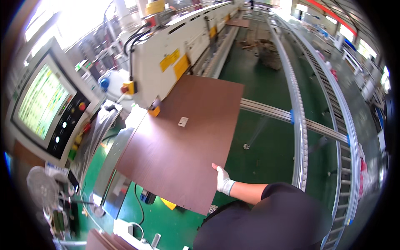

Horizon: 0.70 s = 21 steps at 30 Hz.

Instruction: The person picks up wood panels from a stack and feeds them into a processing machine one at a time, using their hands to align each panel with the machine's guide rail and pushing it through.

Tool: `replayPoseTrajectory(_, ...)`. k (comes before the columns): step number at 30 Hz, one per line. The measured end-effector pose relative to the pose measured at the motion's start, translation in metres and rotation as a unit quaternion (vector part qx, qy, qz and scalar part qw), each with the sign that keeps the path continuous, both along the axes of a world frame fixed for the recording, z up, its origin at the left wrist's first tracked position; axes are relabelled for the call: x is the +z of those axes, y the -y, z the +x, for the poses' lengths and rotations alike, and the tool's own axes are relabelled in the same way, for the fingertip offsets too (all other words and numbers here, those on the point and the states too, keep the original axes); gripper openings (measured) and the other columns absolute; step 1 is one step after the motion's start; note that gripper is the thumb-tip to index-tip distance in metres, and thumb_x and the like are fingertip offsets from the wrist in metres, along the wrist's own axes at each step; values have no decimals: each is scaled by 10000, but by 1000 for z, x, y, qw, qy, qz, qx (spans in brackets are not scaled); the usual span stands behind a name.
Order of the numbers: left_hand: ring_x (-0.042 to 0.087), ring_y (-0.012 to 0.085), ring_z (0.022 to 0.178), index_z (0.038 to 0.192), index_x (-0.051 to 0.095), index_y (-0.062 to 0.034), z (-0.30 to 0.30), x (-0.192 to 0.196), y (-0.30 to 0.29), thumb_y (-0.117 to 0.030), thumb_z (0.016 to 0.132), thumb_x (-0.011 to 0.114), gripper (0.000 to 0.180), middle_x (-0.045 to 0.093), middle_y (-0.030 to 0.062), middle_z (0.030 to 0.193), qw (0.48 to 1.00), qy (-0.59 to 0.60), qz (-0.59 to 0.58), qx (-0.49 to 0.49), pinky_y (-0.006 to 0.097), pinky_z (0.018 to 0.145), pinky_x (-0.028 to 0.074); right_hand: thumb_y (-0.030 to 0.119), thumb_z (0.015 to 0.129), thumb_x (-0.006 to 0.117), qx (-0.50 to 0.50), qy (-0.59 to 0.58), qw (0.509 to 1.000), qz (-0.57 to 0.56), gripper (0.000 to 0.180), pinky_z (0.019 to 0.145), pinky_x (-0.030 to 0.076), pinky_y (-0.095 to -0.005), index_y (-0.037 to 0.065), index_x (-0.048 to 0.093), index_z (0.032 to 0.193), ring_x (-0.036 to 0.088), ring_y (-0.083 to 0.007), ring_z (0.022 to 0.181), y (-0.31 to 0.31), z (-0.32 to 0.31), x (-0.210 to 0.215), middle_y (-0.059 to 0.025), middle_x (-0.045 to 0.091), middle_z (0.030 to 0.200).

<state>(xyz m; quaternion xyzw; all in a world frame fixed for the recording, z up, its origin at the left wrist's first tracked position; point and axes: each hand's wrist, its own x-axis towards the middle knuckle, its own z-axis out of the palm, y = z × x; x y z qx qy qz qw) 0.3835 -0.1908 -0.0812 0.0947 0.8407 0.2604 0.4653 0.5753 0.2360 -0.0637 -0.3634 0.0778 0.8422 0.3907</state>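
A large brown wood-grain panel point(187, 141) lies flat, its far left side under the white machine housing. On its top face sits a small white label point(183, 121). My right hand point(223, 181), in a pale glove with bare fingertips, holds the panel's right edge near the close corner. The thumb rests on top, and the other fingers are mostly hidden at the edge. My left hand is not in view.
The long white machine point(154, 58) with yellow stickers runs away from me. At left stands a control screen with buttons point(43, 98), with a fan point(43, 187) below. Roller rails point(298, 125) stretch along the right. Another brown panel point(237, 23) lies farther down; stacked panels point(106, 241) are close by.
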Motion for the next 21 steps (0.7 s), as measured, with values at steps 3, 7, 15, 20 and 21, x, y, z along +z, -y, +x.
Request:
replayPoseTrajectory(3, 448, 400, 1339, 1411, 464, -6, -9, 19, -25, -267, 1037, 446, 457, 464, 232, 1453, 998, 21, 20, 48, 453, 1133, 346, 464, 923, 705, -1, 22, 998, -58, 505, 969, 504, -571, 223, 550, 1339, 586, -321, 1199, 22, -6, 38, -111, 582, 1351)
replayPoseTrajectory(7, 415, 378, 1372, 1441, 438, -22, -18, 38, -38, -315, 1039, 431, 497, 426, 221, 1490, 986, 52, 80, 136, 444, 1161, 299, 575, 907, 680, -6, 239, 969, -56, 466, 789, 569, -527, 298, 585, 1269, 649, -261, 1057, 85, -32, 34, -25, 669, 1189)
replayPoseTrajectory(15, 350, 334, 1440, 1501, 386, -54, -23, 41, 47, -411, 1045, 400, 579, 352, 199, 1564, 855, 84, 207, 468, 425, 1217, 205, 579, 856, 725, -41, 224, 974, -16, 429, 634, 541, -393, 315, 555, 1149, 648, -198, 888, -5, -6, 51, 39, 659, 1052)
replayPoseTrajectory(20, 310, 307, 1482, 1539, 353, -75, 41, -4, 276, -471, 1048, 381, 631, 305, 186, 1610, 605, 43, 334, 721, 414, 1252, 147, 533, 851, 719, -141, 193, 968, 81, 416, 528, 477, -273, 268, 583, 1142, 639, -158, 789, -53, 0, 47, 54, 675, 1004)
replayPoseTrajectory(21, 301, 302, 1490, 1546, 347, -79, 61, -10, 345, -483, 1049, 377, 641, 296, 183, 1619, 523, 41, 428, 736, 411, 1259, 135, 522, 901, 666, -134, 200, 966, 90, 366, 526, 489, -289, 222, 603, 1102, 627, -150, 751, -56, 2, 45, 50, 675, 965)
